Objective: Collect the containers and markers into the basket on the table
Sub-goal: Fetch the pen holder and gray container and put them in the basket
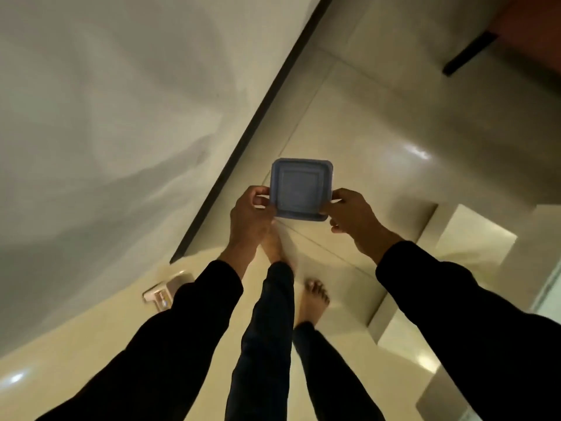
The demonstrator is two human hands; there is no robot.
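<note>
Dim, warm yellowish indoor light; glossy floor tiles throw small glare spots (brightest at right and lower left). Whole frame is soft with motion blur, black sleeves crush to featureless dark. Wide-angle bending toward edges.

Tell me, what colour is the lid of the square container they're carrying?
Blue lid, clearest in the head view.

Glossy pale tiled floor with light reflections. White sheet-covered bed, dark-edged, occupies the left side. Small pale object, blurred, lies on the floor just beside the bed's corner. Reddish-brown furniture at upper right.
</note>
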